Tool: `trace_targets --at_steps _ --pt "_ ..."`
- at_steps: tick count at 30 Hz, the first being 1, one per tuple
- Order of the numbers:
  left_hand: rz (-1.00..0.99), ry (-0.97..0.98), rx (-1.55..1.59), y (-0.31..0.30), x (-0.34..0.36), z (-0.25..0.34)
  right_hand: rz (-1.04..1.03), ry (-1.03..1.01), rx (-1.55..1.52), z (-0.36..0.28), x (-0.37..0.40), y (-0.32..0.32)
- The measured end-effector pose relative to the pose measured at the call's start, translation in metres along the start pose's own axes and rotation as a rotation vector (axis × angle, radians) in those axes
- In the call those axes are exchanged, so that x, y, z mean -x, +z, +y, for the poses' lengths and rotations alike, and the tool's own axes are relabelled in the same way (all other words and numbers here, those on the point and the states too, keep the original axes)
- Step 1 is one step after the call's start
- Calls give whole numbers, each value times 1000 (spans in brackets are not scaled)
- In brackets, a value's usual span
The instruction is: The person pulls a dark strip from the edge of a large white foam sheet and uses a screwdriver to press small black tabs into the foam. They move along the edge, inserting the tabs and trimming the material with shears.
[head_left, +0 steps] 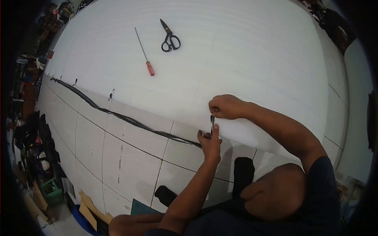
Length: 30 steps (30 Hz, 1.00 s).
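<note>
Clutter (29,86): mixed stuff, far L edge, too small & blurry to ID.
Green stool (51,190): low L, amid clutter.
Cardboard (92,210): tan pcs., bottom L.
White sheet (256,59): big, spread over tiled floor (134,147), fills most of upper view.
Long blk strip (132,121): bunched, runs along sheet's near edge from upper L down to L hand.
Blk knots (111,95): small, spaced at sheet's near edge, just above long strip.
Green mat (142,207): bottom, partly hidden behind person's L arm & leg.
Screwdriver (145,53): on sheet, red handle twd. person, shaft pointing away.
Scissors (170,37): blk, on sheet just R of screwdriver, blades together, handles twd. person.
L hand (210,144): at sheet's near edge, thumb & index apart, index alongside short strip; can't tell if gripping.
Short blk strip (212,122): btwn hands; can't tell if same pc. as long one.
R hand (230,107): over sheet, fingers curled, tips pinched on short strip's upper end.
</note>
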<state>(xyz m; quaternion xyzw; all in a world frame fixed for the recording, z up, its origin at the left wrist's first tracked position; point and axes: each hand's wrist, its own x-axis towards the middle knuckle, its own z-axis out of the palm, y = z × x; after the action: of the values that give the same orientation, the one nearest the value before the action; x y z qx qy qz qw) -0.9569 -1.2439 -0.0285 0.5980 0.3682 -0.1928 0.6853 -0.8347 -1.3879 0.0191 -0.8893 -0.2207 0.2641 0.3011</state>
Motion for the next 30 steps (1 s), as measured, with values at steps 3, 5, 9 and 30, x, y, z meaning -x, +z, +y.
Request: trace_targets --at_steps 3,5,9,30 --pt "-50 48 -110 8 -6 -4 105 -76 -41 7 5 12" --pt "-32 150 -144 18 -19 -20 204 -119 -54 13 11 22" --pt "36 57 -126 24 -25 -29 217 -125 -101 16 16 25" --pt "31 210 105 13 -14 6 428 -69 77 -16 59 26"
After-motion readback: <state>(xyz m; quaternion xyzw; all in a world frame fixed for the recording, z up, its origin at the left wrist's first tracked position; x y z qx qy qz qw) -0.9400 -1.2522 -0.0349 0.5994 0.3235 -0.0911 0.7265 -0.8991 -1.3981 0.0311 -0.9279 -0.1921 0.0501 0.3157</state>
